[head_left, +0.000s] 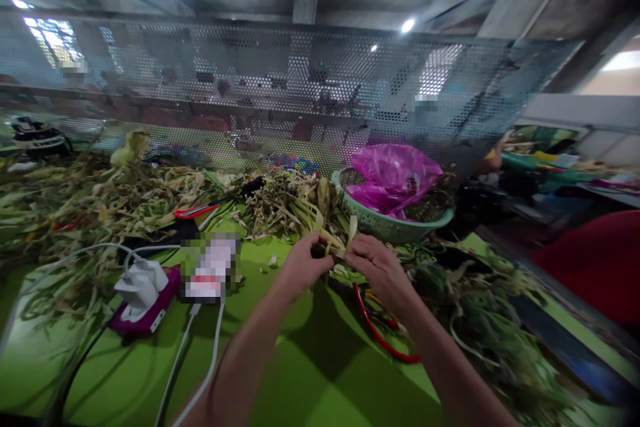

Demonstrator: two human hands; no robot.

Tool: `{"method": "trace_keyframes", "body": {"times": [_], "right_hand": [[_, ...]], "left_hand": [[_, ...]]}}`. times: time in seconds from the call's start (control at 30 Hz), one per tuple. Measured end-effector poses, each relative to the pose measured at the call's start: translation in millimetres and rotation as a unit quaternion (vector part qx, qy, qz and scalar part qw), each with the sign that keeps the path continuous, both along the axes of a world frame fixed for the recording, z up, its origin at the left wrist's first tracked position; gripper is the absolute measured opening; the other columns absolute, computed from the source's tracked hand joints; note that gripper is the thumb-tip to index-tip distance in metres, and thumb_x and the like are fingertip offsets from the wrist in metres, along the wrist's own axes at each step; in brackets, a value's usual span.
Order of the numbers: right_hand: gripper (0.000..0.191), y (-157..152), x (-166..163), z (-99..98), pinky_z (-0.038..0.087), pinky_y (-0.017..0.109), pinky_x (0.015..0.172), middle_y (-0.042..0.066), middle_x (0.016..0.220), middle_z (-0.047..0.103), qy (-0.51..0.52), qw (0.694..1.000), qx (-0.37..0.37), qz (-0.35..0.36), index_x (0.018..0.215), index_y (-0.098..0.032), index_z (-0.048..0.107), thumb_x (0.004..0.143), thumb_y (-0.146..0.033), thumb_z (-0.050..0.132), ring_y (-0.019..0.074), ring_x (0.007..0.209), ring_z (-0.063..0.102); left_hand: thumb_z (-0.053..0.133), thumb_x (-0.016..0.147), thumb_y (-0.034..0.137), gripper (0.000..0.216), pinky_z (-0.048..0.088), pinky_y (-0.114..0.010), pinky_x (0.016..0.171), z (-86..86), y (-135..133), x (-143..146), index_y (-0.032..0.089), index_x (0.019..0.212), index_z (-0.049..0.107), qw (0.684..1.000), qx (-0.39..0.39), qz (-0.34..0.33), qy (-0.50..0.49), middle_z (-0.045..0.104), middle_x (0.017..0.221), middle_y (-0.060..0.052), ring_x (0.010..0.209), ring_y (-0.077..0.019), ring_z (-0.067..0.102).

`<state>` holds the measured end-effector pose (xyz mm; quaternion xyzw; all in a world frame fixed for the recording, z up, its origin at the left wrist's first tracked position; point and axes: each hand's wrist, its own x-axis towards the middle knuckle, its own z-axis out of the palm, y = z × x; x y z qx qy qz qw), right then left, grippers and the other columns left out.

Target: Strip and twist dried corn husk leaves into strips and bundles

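Just above the green tabletop, my left hand (303,265) and my right hand (377,268) are close together in front of me. Between their fingertips runs a narrow, pale yellow-green strip of plant leaf (338,253), pinched from both sides. One end of a pale strip stands up beside my right fingers. Below my right hand lies a pair of scissors with large red handles (373,330), partly covered by the hand and forearm. Dried leaves and stems (285,203) are heaped right behind my hands.
A green basket (400,230) holds a purple plastic bag (397,177). To the left are a phone (213,267), a purple power strip (143,323) with white chargers and cables, and a red cutter knife (197,211). Withered leaves (500,327) cover the right side. A perforated metal screen (250,93) stands behind.
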<state>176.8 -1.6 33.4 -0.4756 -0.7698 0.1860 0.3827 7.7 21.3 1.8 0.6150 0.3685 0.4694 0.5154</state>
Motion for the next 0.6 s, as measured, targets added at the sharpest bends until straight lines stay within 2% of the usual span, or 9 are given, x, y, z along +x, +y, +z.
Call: {"method": "trace_keyframes", "body": {"times": [0.13,0.3,0.47,0.6], "right_hand": [[0.03,-1,0,0.5,0.034,0.031,0.066,0.0,0.066,0.046,-0.01,1.0,0.012,-0.01,0.055,-0.021,0.043,0.083,-0.028,0.052,0.0186,0.071,0.047],[0.029,-1,0,-0.5,0.033,0.03,0.066,-0.001,0.066,0.043,-0.011,1.0,-0.006,-0.023,0.055,-0.021,0.039,0.082,-0.027,0.049,0.0178,0.071,0.046],[0.026,2,-2,-7.4,0.029,0.029,0.06,-0.002,0.065,0.039,0.058,0.995,-0.065,-0.041,0.057,-0.021,0.039,0.079,-0.03,0.048,0.0164,0.065,0.042],[0.025,3,-4,-10.3,0.029,0.029,0.059,-0.002,0.063,0.04,0.106,0.989,-0.078,-0.06,0.056,-0.021,0.043,0.076,-0.033,0.05,0.0162,0.063,0.041]], "left_hand": [[0.064,0.071,0.017,0.016,0.042,-0.023,0.07,-2.9,1,1,0.016,0.086,0.06,0.999,0.019,0.012,0.023,0.064,0.08,0.0,0.075,-0.0131,0.056],[0.065,0.069,0.014,0.017,0.041,-0.023,0.067,-4.0,-1,4,0.017,0.085,0.06,0.993,0.047,0.064,0.091,0.063,0.079,0.001,0.073,-0.0134,0.055],[0.065,0.07,0.015,0.016,0.039,-0.023,0.066,1.8,-6,3,0.019,0.086,0.061,0.984,0.087,0.076,0.133,0.064,0.079,0.002,0.075,-0.0144,0.057],[0.066,0.072,0.017,0.017,0.041,-0.024,0.067,1.6,-7,5,0.02,0.087,0.06,0.987,0.078,0.08,0.118,0.065,0.08,0.001,0.075,-0.0152,0.059]]}}
